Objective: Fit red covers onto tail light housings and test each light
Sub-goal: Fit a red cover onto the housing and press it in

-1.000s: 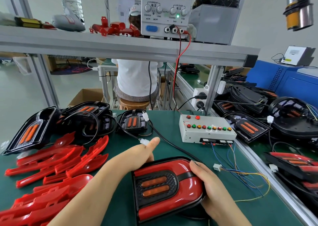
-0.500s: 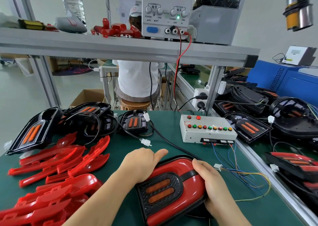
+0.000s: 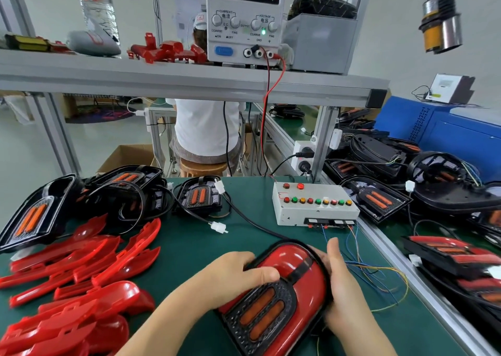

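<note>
Fingers (image 3: pixel 334 250) of two hands, left hand (image 3: pixel 235 273) and right hand (image 3: pixel 342 282), clasped round one red-covered tail light (image 3: pixel 307 290)

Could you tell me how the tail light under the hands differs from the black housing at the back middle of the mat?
The tail light wears a glossy red cover; the black housing is bare, with none. The left hand and right hand grip the tail light; the black housing lies untouched. Both show two orange strips set in black.

green bench (image 3: pixel 189 250), red covers (image 3: pixel 81 269), tester box (image 3: pixel 311 206)
</note>
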